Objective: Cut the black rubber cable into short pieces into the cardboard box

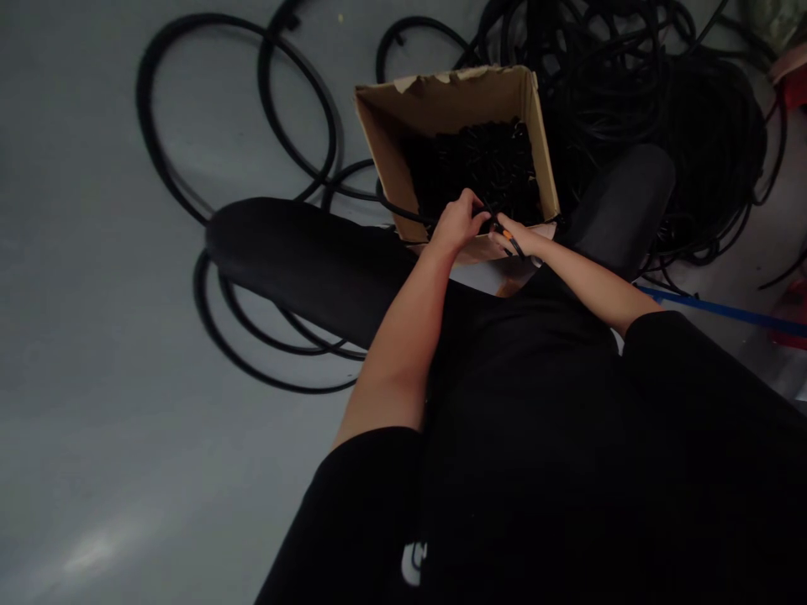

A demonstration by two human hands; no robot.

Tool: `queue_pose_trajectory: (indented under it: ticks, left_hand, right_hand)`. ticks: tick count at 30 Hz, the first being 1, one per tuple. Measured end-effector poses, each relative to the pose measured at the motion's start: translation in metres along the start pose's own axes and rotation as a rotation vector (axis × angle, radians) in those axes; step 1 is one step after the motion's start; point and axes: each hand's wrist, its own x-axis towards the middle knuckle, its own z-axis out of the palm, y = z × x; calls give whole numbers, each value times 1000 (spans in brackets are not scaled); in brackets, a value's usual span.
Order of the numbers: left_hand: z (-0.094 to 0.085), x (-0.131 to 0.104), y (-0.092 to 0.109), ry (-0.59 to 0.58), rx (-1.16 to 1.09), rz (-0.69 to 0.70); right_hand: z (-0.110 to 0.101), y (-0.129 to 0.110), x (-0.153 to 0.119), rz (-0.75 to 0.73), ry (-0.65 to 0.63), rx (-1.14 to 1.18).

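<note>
My left hand [459,220] is closed around a black hose [403,212], which runs in from the left over the box's side. Close beside it, my right hand [520,235] grips scissors with black and orange handles [509,239]. The blades meet the hose end near my left fingertips, where the exact contact is too dark and small to make out. Both hands are over the near edge of an open cardboard box [450,91]. Inside the box lies a heap of short black pieces [485,160].
Loops of black hose [146,118] lie on the grey floor [76,252] at the left. A big tangled pile of black hose [630,92] is to the right of the box. My legs [303,252] flank the box. Blue tape [731,313] crosses the floor at right.
</note>
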Motion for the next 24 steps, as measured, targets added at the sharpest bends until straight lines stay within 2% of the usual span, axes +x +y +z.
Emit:
queue_pose_trajectory:
  ticks: [5,12,16,21,24]
  left_hand:
    - [-2,-2,2,-2,-16,49]
    - [-1,0,-1,38,-12,26]
    - [1,2,-2,37,14,-15]
    - [4,4,-2,35,54,-21]
    - [6,3,-1,24,72,25]
  right_hand:
    - [0,-2,-1,-3,-15,-38]
    - [0,21,14,-85,49,-234]
    - [1,32,20,-117,37,-308]
    - [6,35,18,-86,-2,-211]
    - [11,34,17,-49,-19,-92]
